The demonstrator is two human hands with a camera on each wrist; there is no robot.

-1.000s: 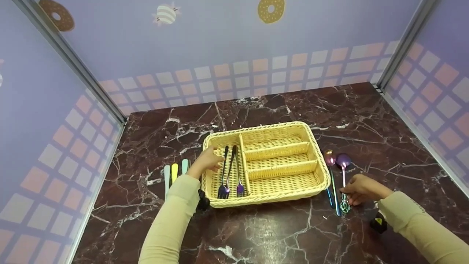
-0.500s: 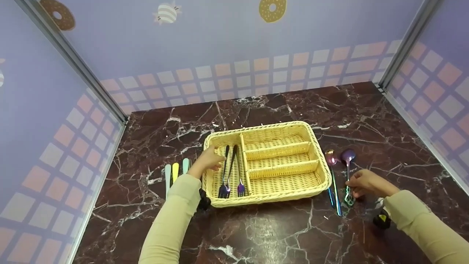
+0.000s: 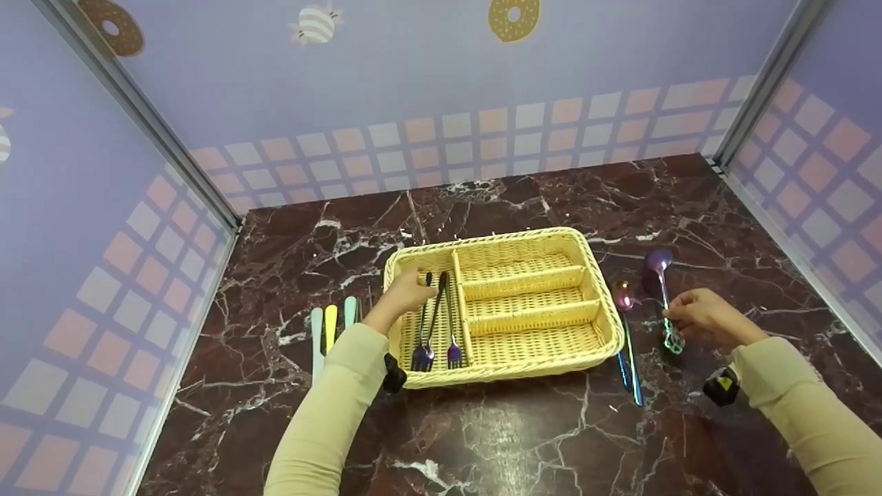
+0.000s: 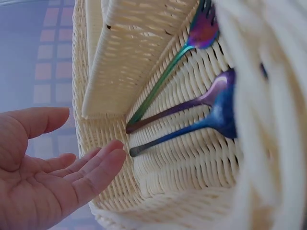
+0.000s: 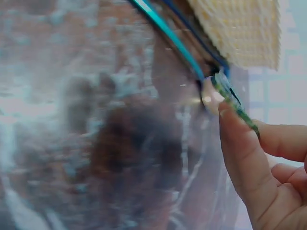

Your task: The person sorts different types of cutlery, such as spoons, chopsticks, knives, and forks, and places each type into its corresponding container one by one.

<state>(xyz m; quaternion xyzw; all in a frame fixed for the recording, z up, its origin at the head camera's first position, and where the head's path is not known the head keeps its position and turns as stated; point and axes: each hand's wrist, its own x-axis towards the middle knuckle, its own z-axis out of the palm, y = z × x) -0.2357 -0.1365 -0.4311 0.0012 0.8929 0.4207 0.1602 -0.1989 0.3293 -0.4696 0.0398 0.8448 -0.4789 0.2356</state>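
Observation:
My right hand (image 3: 713, 317) pinches an iridescent spoon (image 3: 659, 259) by its ornate green-tinted handle, right of the basket. The bowl points away from me. In the right wrist view, thumb and index finger meet on the handle's patterned end (image 5: 237, 103). My left hand (image 3: 406, 296) hovers over the long left compartment of the yellow wicker basket (image 3: 503, 375). Its fingers are relaxed and hold nothing, as the left wrist view shows. Several dark iridescent pieces lie in that compartment, including a fork (image 4: 204, 33); the basket rim partly hides the others' heads.
A smaller pink-gold spoon (image 3: 623, 295) and slim blue-green handles (image 3: 634, 375) lie along the basket's right side. Left of it lie utensils with pale blue, yellow (image 3: 331, 324) and mint handles, partly behind my left arm. Patterned panels (image 3: 441, 76) enclose the marble table.
My right hand has shifted the spoon forward and slightly right, away from the utensils beside the basket. My left hand has moved a little right above the compartment.

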